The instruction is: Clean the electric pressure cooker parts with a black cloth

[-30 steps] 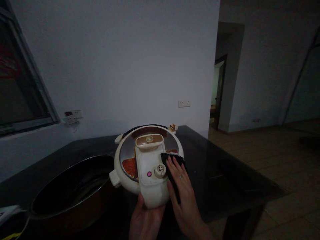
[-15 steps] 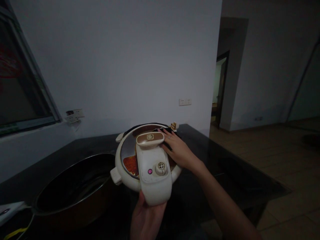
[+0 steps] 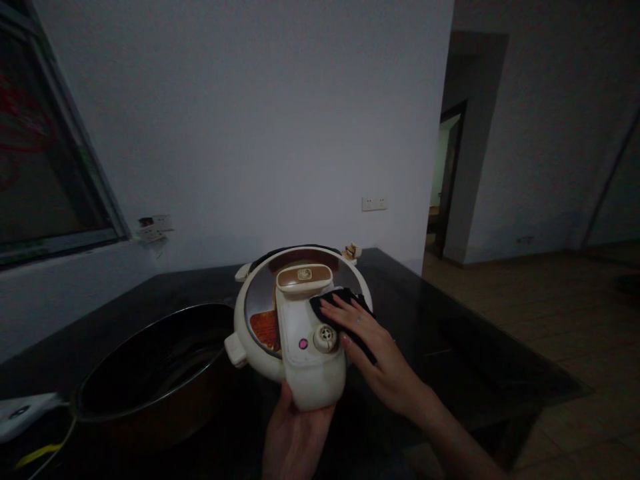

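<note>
A white electric pressure cooker lid (image 3: pixel 314 383) is tilted up in front of me, with a shiny metal top, a brown-faced handle, a round steam valve and a pink button. My left hand (image 3: pixel 300 440) supports its lower edge from below, thumb against the front; the other fingers are hidden behind it. Over the lid's right side lies my right hand (image 3: pixel 373 337), its fingers pressing a black cloth (image 3: pixel 343 300) onto the surface beside the valve.
A large dark pot (image 3: pixel 160 400) stands left of the lid on the black table (image 3: pixel 430 300). A white device (image 3: pixel 27 413) and a yellow strip (image 3: pixel 40 455) lie at the far left. Behind the table is a pale wall with a socket (image 3: pixel 374 203).
My right hand has moved with the black cloth from beside the handle, near the lid's far edge, down toward me to beside the valve. My left hand keeps its hold.
</note>
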`<action>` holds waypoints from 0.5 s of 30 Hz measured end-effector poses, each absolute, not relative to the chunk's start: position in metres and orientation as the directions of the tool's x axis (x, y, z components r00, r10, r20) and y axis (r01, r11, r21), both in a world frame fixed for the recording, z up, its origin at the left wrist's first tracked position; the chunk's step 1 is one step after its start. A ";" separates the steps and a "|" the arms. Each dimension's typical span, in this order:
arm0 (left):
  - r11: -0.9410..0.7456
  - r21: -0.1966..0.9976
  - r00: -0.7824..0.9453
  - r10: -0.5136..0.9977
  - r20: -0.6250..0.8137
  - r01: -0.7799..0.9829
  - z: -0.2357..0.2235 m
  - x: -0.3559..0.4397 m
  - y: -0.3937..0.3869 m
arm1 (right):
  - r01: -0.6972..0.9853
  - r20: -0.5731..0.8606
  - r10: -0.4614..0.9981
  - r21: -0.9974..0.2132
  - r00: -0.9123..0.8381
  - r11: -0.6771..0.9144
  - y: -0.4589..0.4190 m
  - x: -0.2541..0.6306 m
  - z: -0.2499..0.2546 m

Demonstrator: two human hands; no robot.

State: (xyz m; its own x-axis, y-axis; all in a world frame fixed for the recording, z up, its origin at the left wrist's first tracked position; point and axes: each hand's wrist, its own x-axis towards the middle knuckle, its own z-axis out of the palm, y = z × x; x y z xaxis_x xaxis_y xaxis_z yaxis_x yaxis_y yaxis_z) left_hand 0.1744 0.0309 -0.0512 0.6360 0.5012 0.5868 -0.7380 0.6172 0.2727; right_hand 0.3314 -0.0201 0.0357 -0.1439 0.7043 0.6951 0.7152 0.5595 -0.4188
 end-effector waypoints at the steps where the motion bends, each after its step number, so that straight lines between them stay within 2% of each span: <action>1: 0.614 0.277 0.637 0.503 0.585 -0.739 -0.052 0.174 0.031 | 0.709 0.689 0.709 -0.423 -0.153 0.564 -0.020 0.330 0.038; 4: 0.601 0.295 0.641 0.511 0.573 -0.743 -0.053 0.173 0.031 | 0.712 0.667 0.713 -0.391 -0.217 0.583 -0.015 0.326 0.050; 7: 0.587 0.282 0.623 0.527 0.578 -0.759 -0.051 0.174 0.030 | 0.722 0.637 0.695 -0.302 -0.333 0.623 -0.008 0.322 0.067; 11: 0.613 0.239 0.594 0.478 0.647 -0.753 -0.047 0.176 0.029 | 0.735 0.543 0.683 -0.166 -0.489 0.658 0.001 0.320 0.090; 15: 0.622 0.231 0.603 0.492 0.628 -0.748 -0.048 0.176 0.029 | 0.742 0.469 0.683 -0.082 -0.560 0.665 0.005 0.314 0.101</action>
State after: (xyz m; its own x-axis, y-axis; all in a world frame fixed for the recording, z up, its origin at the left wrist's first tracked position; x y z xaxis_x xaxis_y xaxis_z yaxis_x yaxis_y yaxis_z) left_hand 0.1758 0.0293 -0.0477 0.6028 0.4924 0.6279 -0.7483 0.6220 0.2306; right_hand 0.3137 0.0054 0.1015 -0.5601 0.6826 0.4695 0.7420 0.6653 -0.0820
